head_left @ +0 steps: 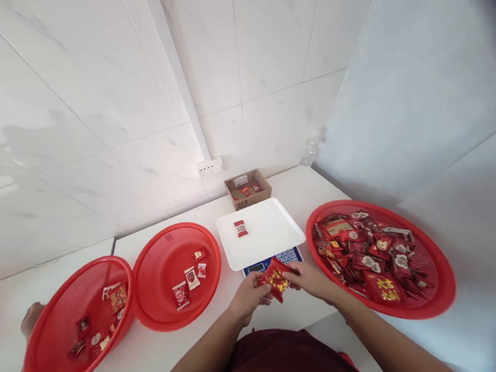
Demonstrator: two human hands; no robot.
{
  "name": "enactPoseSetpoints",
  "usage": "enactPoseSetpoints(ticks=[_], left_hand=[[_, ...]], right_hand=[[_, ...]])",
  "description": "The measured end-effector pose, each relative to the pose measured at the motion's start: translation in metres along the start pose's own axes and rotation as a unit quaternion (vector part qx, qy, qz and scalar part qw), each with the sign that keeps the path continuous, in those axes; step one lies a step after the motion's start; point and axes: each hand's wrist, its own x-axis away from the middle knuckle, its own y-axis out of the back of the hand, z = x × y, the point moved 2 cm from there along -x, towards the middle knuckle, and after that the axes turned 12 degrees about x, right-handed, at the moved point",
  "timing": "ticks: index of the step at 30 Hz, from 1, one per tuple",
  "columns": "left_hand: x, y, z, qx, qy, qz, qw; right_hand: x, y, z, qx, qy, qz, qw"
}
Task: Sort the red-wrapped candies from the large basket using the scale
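Note:
Both of my hands hold one red packet with gold print (pixel 276 278) just in front of the scale's blue keypad (pixel 276 261). My left hand (pixel 249 296) pinches its left end, and my right hand (pixel 310 280) pinches its right end. On the scale's white tray (pixel 278 232) lies one small red and white packet (pixel 240 228). At my right stands a large red basket (pixel 432 303) piled with several red packets.
A middle red basket (pixel 163 309) holds a few small packets. Another person's hand (pixel 30 318) tilts a third red basket (pixel 50 365) at the far left. A small cardboard box (pixel 248 189) sits by the wall under a socket (pixel 209 167). A plastic bottle (pixel 311 148) stands behind.

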Motion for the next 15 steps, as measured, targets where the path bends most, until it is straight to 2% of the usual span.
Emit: enactPoseSetpoints(ticks=[3,6,11,13,15], left_hand=[[0.003,0.016,0.000,0.071,0.004,-0.069,0.995],[0.009,0.029,-0.001,0.085,0.010,-0.073,0.994],[0.019,0.040,0.007,0.085,0.022,-0.077,0.993],[0.020,0.043,0.012,0.080,0.021,-0.082,0.993],[0.020,0.046,0.015,0.072,0.018,-0.087,0.993]], right_hand=[[-0.025,0.003,-0.008,-0.105,-0.061,-0.081,0.989],[-0.047,0.005,-0.007,-0.133,-0.068,-0.115,0.982],[-0.050,0.012,-0.008,-0.087,-0.068,-0.158,0.981],[-0.040,0.018,-0.020,-0.045,-0.066,-0.198,0.977],[-0.026,0.028,-0.042,0.039,-0.059,-0.267,0.961]])
